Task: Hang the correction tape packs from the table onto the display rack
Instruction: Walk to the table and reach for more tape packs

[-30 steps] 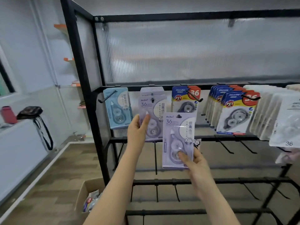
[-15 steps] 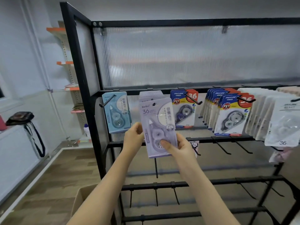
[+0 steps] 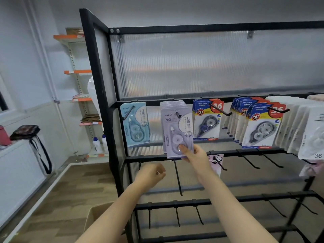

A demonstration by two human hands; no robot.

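A lilac correction tape pack (image 3: 177,132) hangs at the front of a stack of lilac packs on a hook of the black display rack (image 3: 98,85). My right hand (image 3: 192,153) pinches its lower right corner, thumb on the blister. My left hand (image 3: 150,174) hangs below and left of the pack, away from it, fingers loosely curled and holding nothing. A single blue pack (image 3: 135,125) hangs on the hook to the left.
Blue-and-red packs (image 3: 206,120) and more (image 3: 259,127) hang to the right, then white packs (image 3: 301,127). Bare hooks (image 3: 178,178) jut from the lower rails. A cardboard box (image 3: 98,216) stands on the floor at the rack's foot. Orange wall shelves (image 3: 78,72) are at left.
The lilac pack went from in front of the rack onto the hook at the front of the lilac stack. My left hand let go of the stack and dropped down.
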